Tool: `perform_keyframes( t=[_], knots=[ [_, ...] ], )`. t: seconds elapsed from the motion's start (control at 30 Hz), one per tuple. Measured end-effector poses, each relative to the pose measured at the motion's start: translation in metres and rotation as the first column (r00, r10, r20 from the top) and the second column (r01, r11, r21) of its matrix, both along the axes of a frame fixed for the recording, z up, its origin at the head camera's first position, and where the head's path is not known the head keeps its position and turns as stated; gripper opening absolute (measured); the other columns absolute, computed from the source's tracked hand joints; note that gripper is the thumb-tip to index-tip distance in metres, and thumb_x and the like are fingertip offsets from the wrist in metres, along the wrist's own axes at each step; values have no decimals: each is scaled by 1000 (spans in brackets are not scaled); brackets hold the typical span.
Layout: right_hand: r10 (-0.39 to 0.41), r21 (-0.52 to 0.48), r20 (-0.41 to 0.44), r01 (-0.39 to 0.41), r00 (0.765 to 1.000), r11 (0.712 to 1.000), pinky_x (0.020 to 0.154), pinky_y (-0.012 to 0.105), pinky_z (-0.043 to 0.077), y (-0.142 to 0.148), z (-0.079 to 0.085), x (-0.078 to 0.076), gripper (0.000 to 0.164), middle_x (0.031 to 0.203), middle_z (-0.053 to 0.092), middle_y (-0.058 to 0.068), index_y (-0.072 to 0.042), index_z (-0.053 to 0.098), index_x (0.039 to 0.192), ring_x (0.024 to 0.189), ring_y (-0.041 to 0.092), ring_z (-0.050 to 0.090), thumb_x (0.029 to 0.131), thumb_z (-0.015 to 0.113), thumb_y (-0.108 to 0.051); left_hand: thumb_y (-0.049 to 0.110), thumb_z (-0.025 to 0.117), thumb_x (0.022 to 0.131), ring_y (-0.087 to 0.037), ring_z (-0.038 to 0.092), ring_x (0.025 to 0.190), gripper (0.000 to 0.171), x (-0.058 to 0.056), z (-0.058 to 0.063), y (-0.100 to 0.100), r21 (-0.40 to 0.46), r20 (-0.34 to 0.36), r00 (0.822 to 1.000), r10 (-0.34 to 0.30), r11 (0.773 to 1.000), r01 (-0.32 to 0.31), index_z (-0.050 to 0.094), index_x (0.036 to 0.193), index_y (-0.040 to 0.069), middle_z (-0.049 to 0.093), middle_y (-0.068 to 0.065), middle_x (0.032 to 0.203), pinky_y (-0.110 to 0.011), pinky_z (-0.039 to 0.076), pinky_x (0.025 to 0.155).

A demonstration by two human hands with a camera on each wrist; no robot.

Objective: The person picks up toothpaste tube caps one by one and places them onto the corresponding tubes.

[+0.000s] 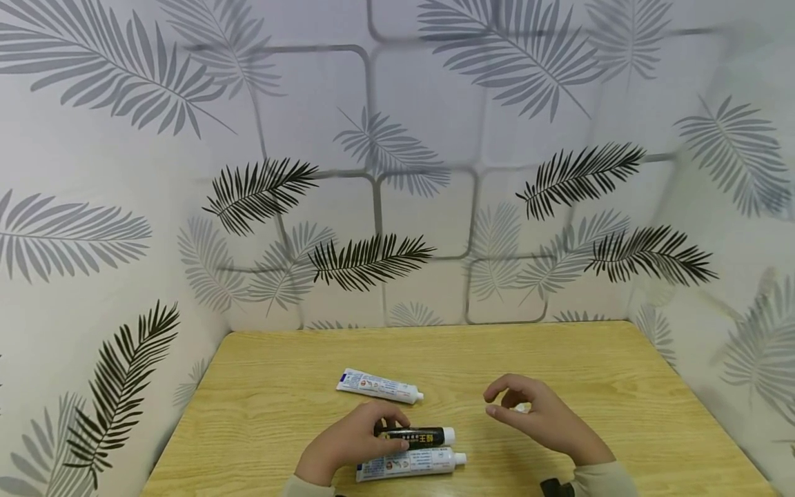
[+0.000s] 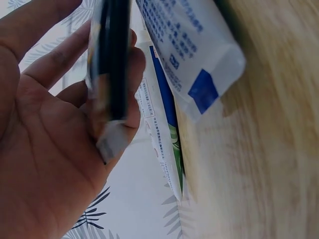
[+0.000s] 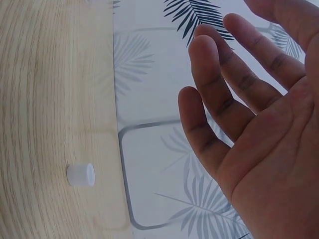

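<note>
Leafy wallpaper behind, light wooden table: black plastic tube is clamped by left hand, right hand fingers loosely apart; tube's best kept steady.

Wooden table, leaf-patterned wall, 2 white tubes.

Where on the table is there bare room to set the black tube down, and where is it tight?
Bare wood lies along the table right of the right hand, along the left edge left of the left hand, and behind the far white tube. It is crowded at front centre: black tube, near white tube, and small white cap.
</note>
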State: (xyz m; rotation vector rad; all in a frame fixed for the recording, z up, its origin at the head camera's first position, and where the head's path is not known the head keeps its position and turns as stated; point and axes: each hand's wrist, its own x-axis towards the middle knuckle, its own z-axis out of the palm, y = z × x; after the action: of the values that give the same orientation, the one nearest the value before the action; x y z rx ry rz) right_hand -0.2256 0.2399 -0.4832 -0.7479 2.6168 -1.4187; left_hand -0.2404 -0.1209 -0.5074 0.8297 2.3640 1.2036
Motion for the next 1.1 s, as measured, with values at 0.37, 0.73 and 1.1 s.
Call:
perform_keyframes(
  t=[0.37, 0.73, 1.1],
  knots=[
    [-7, 2, -1, 7, 1000, 1000, 84, 33, 57, 2, -1, -1, 11, 123, 71, 9, -26, 72, 117, 92, 11, 67, 106, 68, -24, 25, 79, 98, -17, 67, 102, 24, 2, -5, -2, -8, -17, 1000, 22, 1000, -22, 75, 119, 12, 73, -3, 116, -36, 55, 89],
    [-19, -13, -4, 19, 1000, 1000, 82, 31, 57, 5, -1, -1, 12, 118, 72, 4, -25, 72, 117, 90, 12, 68, 106, 68, -27, 32, 75, 102, -20, 68, 115, 27, -1, -8, -5, -23, -21, 999, 36, 999, -37, 75, 124, 17, 73, 0, 122, -44, 55, 100],
    [-118, -44, 5, 118, 993, 992, 75, 32, 58, 10, -6, -5, 16, 111, 72, 6, -22, 71, 119, 84, 16, 70, 105, 70, -27, 33, 71, 104, -17, 67, 108, 30, -3, -6, -9, 28, -21, 998, 59, 998, -59, 75, 125, 12, 74, -5, 122, -42, 55, 95]
  ],
)
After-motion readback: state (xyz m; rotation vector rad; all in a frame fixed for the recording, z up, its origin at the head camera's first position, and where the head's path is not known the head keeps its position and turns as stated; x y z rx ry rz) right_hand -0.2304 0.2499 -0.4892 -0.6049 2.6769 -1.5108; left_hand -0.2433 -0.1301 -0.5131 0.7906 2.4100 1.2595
